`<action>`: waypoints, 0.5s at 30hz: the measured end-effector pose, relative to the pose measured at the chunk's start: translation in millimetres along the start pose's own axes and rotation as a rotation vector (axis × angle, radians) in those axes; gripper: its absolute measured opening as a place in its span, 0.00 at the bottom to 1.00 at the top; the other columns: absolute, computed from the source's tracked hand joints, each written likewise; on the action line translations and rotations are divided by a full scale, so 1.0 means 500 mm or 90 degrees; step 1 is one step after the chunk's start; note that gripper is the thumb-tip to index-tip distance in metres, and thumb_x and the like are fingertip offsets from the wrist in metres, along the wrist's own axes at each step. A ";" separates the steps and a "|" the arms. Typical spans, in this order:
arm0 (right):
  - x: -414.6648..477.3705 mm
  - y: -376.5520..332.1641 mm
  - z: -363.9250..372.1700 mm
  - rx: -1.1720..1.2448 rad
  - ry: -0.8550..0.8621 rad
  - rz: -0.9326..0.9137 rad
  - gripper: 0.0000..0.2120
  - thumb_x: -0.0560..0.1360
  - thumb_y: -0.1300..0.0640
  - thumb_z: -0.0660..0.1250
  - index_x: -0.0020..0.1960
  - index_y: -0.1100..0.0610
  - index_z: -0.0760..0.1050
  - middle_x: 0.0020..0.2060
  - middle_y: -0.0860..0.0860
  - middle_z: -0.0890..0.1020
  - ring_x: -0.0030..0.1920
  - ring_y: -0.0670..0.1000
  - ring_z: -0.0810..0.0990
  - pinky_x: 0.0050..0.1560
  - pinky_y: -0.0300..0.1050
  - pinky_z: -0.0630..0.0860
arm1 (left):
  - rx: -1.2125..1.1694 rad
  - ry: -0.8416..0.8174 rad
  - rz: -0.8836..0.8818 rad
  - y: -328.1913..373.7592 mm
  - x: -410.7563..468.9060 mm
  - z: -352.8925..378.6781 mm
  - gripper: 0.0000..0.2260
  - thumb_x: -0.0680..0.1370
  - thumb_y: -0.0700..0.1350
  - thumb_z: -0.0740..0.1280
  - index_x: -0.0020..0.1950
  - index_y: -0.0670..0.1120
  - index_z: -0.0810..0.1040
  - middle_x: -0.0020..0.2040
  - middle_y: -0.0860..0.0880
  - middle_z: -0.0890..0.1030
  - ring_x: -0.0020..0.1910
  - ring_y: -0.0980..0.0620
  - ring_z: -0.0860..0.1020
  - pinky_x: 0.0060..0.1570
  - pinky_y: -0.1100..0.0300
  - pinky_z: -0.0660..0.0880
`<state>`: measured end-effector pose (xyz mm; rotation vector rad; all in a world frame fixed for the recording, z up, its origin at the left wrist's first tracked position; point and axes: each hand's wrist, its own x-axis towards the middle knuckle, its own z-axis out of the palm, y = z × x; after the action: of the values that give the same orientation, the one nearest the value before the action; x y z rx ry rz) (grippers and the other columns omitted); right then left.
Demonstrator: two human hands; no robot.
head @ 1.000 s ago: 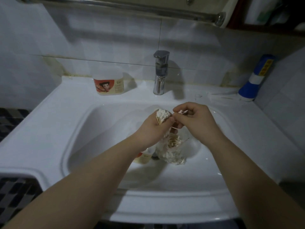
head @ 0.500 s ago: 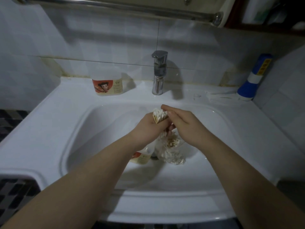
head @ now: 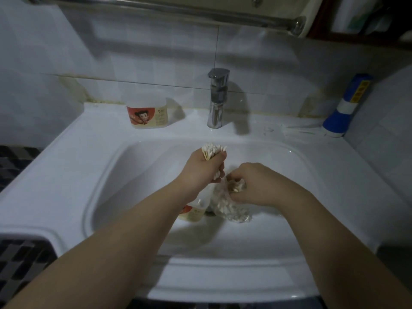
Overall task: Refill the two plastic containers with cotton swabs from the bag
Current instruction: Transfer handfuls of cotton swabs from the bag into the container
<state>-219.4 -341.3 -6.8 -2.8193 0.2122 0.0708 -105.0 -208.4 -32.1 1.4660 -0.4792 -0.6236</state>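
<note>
- The left hand (head: 201, 168) is over the basin, its fingers clamped round a bundle of cotton swabs (head: 213, 150). The white tips fan out above the fist and a few ends poke out below it.
- The right hand (head: 256, 186) is just beside it and lower. Its curled fingers grip the crumpled top of the clear bag (head: 233, 210), and swab ends show between them.
- The bag lies at the bottom of the sink (head: 66, 166), still holding many swabs.
- One plastic container (head: 194, 212) lies in the basin, touching the bag's left side. The left wrist covers most of it, so only part of the red-and-cream label shows.
- The second container (head: 147, 114) stands upright on the back ledge, left of the chrome faucet (head: 217, 97).
- A blue-and-white cylinder (head: 347, 105) leans in the far right corner against the tiles, and a metal rail (head: 178, 10) runs overhead.
- Pale, thin things (head: 298, 131) lie on the ledge near the cylinder, too blurred to identify.
- Whether either container holds swabs cannot be told. The basin's drain is hidden behind the bag and the container.
- Both forearms are cut off by the bottom edge.
</note>
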 end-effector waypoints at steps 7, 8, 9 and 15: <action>0.005 -0.007 0.002 0.011 0.024 0.045 0.07 0.72 0.57 0.72 0.45 0.46 0.85 0.34 0.40 0.79 0.35 0.40 0.77 0.33 0.33 0.66 | 0.025 -0.010 0.005 -0.002 -0.008 0.008 0.11 0.82 0.45 0.68 0.40 0.44 0.77 0.33 0.49 0.80 0.34 0.48 0.79 0.40 0.52 0.79; 0.004 -0.007 0.000 0.024 0.031 0.050 0.08 0.72 0.58 0.71 0.43 0.46 0.85 0.34 0.41 0.80 0.34 0.40 0.77 0.33 0.33 0.67 | 0.033 -0.012 0.009 -0.002 -0.009 0.008 0.11 0.82 0.45 0.68 0.40 0.44 0.77 0.33 0.48 0.80 0.34 0.48 0.79 0.40 0.51 0.78; 0.003 -0.006 -0.003 0.039 0.038 0.056 0.09 0.72 0.59 0.70 0.39 0.46 0.83 0.33 0.42 0.81 0.33 0.41 0.77 0.33 0.34 0.68 | 0.045 -0.014 0.012 -0.002 -0.010 0.008 0.11 0.82 0.45 0.68 0.40 0.44 0.77 0.33 0.48 0.80 0.33 0.48 0.79 0.40 0.51 0.78; 0.001 0.001 -0.018 0.094 0.146 0.072 0.08 0.76 0.58 0.70 0.40 0.49 0.84 0.32 0.43 0.81 0.35 0.41 0.79 0.33 0.29 0.68 | 0.099 -0.016 0.010 -0.005 -0.009 0.005 0.10 0.82 0.45 0.68 0.42 0.43 0.78 0.33 0.47 0.82 0.35 0.44 0.81 0.42 0.44 0.81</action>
<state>-218.9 -344.5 1.7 -2.6624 0.4105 -0.2337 -110.0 -207.2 -34.3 1.6019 -0.5690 -0.6040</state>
